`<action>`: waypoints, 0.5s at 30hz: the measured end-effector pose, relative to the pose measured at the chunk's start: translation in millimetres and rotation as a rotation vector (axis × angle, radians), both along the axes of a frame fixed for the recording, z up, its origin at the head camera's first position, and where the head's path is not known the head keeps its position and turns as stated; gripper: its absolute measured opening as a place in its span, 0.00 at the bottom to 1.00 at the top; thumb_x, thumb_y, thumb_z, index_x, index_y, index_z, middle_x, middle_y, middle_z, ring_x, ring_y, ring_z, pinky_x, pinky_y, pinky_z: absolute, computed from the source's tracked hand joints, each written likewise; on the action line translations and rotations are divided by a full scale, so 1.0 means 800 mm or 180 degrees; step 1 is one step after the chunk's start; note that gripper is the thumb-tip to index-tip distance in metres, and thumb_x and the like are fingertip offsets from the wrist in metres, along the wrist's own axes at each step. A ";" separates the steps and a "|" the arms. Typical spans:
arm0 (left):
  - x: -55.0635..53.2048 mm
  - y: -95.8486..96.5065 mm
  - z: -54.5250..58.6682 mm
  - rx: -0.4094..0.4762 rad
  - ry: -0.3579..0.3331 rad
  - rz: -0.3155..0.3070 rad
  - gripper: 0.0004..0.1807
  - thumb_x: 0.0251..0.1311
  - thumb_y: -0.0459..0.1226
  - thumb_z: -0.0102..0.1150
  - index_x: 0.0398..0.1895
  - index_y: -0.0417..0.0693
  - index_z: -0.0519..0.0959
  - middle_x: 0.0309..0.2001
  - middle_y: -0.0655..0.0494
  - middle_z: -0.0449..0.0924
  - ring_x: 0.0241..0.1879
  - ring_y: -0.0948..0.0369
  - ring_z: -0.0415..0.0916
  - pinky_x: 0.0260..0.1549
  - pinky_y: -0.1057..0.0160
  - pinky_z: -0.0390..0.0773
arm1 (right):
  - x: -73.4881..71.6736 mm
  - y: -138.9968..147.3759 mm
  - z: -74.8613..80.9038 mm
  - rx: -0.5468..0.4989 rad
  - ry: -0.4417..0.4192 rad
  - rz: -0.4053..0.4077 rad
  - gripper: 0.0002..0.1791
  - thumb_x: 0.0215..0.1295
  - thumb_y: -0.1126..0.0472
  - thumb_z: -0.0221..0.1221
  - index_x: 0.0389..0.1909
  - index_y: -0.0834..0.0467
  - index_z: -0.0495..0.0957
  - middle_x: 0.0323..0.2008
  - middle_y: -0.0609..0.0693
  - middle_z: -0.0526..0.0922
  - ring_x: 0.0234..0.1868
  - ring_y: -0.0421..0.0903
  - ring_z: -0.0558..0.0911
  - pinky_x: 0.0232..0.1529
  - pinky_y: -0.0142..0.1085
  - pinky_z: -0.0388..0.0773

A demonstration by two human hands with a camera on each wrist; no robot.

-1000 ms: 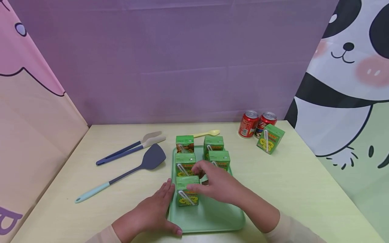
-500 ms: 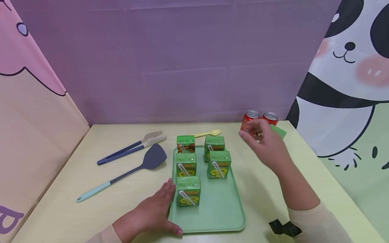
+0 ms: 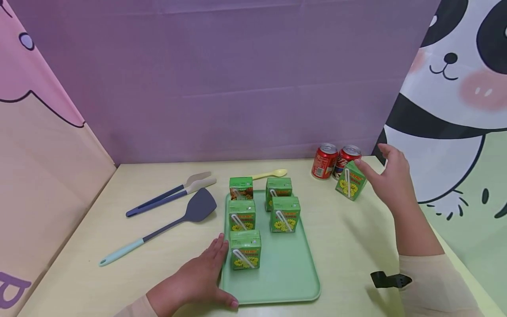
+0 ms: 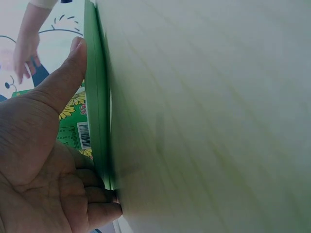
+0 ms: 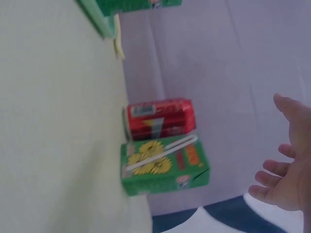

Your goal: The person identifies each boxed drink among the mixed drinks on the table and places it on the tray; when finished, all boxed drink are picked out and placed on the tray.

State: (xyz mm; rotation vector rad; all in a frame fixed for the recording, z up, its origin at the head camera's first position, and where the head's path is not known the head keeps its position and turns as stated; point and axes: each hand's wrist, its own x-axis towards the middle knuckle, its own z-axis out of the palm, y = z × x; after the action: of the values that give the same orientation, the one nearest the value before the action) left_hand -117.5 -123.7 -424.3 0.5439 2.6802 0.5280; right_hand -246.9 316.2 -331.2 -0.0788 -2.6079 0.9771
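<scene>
My left hand (image 3: 195, 275) lies along the left edge of the light green tray (image 3: 287, 275), its fingers and thumb touching the rim; the left wrist view shows the rim (image 4: 98, 97) against the hand. Several green drink cartons with straws stand on the tray in two columns, the nearest carton (image 3: 245, 249) at front left. My right hand (image 3: 390, 182) hovers with thumb and fingers spread, just right of and above a lone green carton (image 3: 351, 181) at the back right. In the right wrist view a gap separates the hand (image 5: 286, 160) from that carton (image 5: 163, 165).
Two red drink cans (image 3: 324, 161) stand behind the lone carton. A dark spatula (image 3: 201, 205), blue-handled tongs (image 3: 170, 193) and a yellow spoon (image 3: 271, 174) lie left of and behind the tray. A purple backdrop (image 3: 245, 88) rises behind the table.
My right hand has left the tray, where it was among the cartons, and moved right and back to beside the lone carton. The left hand has stayed at the tray's edge.
</scene>
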 end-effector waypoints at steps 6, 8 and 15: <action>0.001 0.000 0.000 -0.0007 0.0003 -0.0002 0.76 0.29 0.74 0.69 0.78 0.42 0.47 0.80 0.45 0.37 0.78 0.47 0.42 0.65 0.41 0.65 | -0.023 0.027 -0.032 0.0012 -0.0329 -0.0065 0.58 0.63 0.30 0.52 0.77 0.65 0.38 0.74 0.71 0.48 0.73 0.70 0.51 0.65 0.68 0.56; 0.001 0.000 0.000 -0.0010 0.0002 -0.0002 0.76 0.29 0.74 0.68 0.78 0.43 0.47 0.80 0.45 0.37 0.78 0.47 0.42 0.65 0.41 0.65 | -0.029 0.035 -0.043 -0.0038 -0.0426 -0.0044 0.60 0.62 0.29 0.53 0.77 0.65 0.36 0.75 0.71 0.46 0.73 0.70 0.51 0.64 0.68 0.57; 0.000 -0.001 0.000 -0.0017 0.0001 0.0001 0.76 0.28 0.75 0.68 0.78 0.43 0.47 0.79 0.45 0.38 0.78 0.47 0.42 0.64 0.40 0.66 | -0.046 0.048 -0.071 -0.0237 -0.0685 0.0093 0.64 0.61 0.30 0.56 0.77 0.64 0.30 0.75 0.72 0.43 0.72 0.72 0.53 0.62 0.69 0.59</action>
State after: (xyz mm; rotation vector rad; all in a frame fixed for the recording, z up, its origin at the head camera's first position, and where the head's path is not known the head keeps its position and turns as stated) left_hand -117.4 -124.4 -424.4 0.5420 2.6814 0.5206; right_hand -284.1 354.9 -388.2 -0.1740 -2.7724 1.1329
